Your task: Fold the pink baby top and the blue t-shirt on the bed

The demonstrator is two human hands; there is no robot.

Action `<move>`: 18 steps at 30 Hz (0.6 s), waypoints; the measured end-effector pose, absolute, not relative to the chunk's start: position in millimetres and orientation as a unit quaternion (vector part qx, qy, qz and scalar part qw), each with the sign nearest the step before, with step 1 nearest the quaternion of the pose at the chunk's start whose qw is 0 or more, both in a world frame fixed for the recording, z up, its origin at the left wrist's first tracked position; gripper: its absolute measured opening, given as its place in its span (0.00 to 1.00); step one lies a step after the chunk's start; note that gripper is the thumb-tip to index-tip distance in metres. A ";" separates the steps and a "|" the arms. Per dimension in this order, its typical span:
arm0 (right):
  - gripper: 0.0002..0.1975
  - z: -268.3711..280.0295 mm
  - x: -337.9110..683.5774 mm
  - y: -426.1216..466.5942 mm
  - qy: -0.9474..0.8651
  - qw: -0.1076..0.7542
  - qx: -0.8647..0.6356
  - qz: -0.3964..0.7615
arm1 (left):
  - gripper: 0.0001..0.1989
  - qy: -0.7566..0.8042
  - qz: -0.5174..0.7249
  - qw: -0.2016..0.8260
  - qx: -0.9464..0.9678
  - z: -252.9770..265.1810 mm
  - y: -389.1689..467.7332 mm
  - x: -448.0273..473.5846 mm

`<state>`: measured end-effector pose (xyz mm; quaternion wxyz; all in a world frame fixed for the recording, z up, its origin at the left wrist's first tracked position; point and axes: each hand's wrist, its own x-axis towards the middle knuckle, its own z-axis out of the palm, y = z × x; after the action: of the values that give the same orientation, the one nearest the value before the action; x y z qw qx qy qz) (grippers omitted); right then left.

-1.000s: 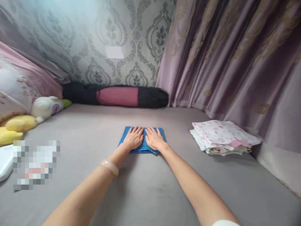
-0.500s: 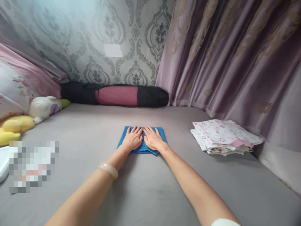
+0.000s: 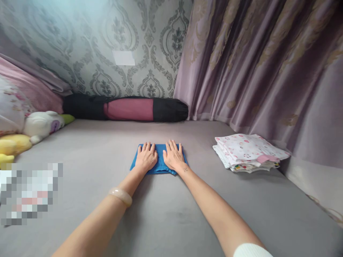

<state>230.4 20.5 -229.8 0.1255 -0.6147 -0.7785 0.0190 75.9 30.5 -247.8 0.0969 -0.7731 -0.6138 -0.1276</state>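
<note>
A folded blue cloth (image 3: pixel 160 151) lies flat on the grey bed sheet (image 3: pixel 171 221), its near edge slightly uneven. My left hand (image 3: pixel 147 156) rests palm down on the cloth's left part, fingers stretched toward the far edge. On the right part lies my right hand (image 3: pixel 173 155), also flat, with its fingertips at or just past the far edge. A strip of blue shows between the two hands. Neither hand grips the fabric. A pale bangle (image 3: pixel 120 196) circles my left forearm.
To the right sits a stack of folded printed cloths (image 3: pixel 250 151). A long black and maroon bag (image 3: pixel 128 109) lies along the wall. Plush toys (image 3: pixel 43 125) and a pixelated item (image 3: pixel 32 192) are on the left. Purple curtains (image 3: pixel 241 64) hang at the right.
My hands have moved apart on the blue cloth, widening the gap between them. The cloth stays folded. The whole view has shifted slightly.
</note>
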 end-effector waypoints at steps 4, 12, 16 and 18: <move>0.32 -228.0 228.3 21.3 -0.758 0.096 -0.643 0.051 | 0.26 -0.616 -0.105 0.070 -0.778 -246.4 29.8 76.6; 0.32 -226.5 228.0 23.3 -0.753 0.085 -0.648 0.073 | 0.26 -0.621 -0.089 0.047 -0.777 -247.1 34.6 76.1; 0.31 -221.1 236.2 23.8 -0.760 0.080 -0.634 0.116 | 0.26 -0.616 -0.081 0.000 -0.784 -242.1 34.1 68.0; 0.32 -219.1 244.0 22.3 -0.760 0.080 -0.632 0.128 | 0.27 -0.621 -0.085 -0.015 -0.779 -239.5 30.6 61.0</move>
<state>244.0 22.3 -219.1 0.0805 -0.6324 -0.7597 0.1281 61.0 30.6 -239.5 -0.0153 -0.7794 -0.6205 -0.0849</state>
